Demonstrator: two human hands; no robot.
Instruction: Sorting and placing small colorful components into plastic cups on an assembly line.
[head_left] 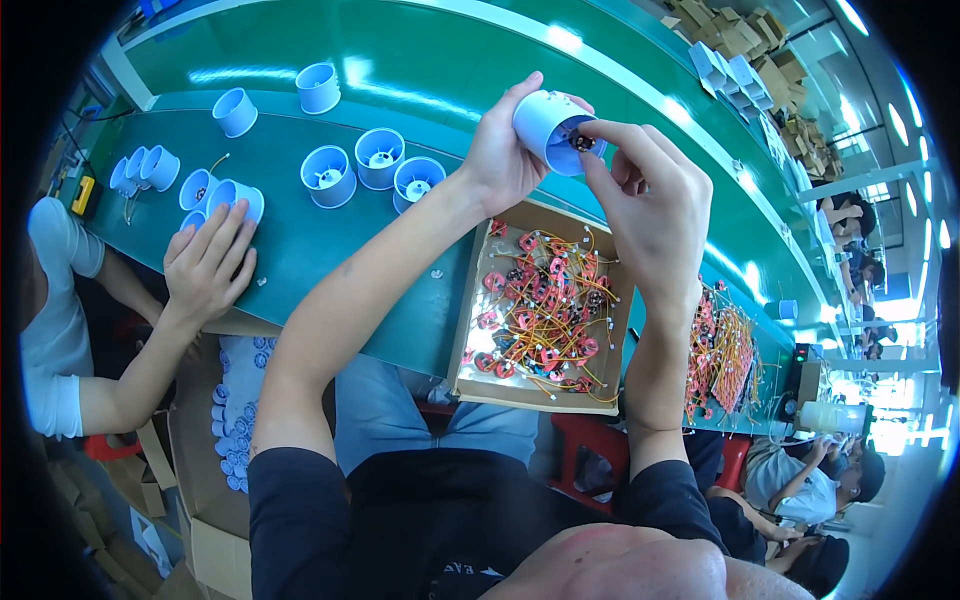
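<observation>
One pale-blue cup (540, 118) is held tilted above the bench (300, 260), clamped in the left hand's (495, 150) grip. The right hand's (655, 185) grip appears pinched on a small dark coil part (582, 143) at the cup's mouth; how firmly it is seated, I cannot tell, so this cup looks unfinished. Three open cups (328, 185) nearby show white hubs but no coils. Many red coil parts (540, 290) lie loose in the carton (535, 398), apparently unused.

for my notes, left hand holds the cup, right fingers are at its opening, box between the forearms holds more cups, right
Not cups: the head view shows red wired parts in that box; the rest is right.
</observation>
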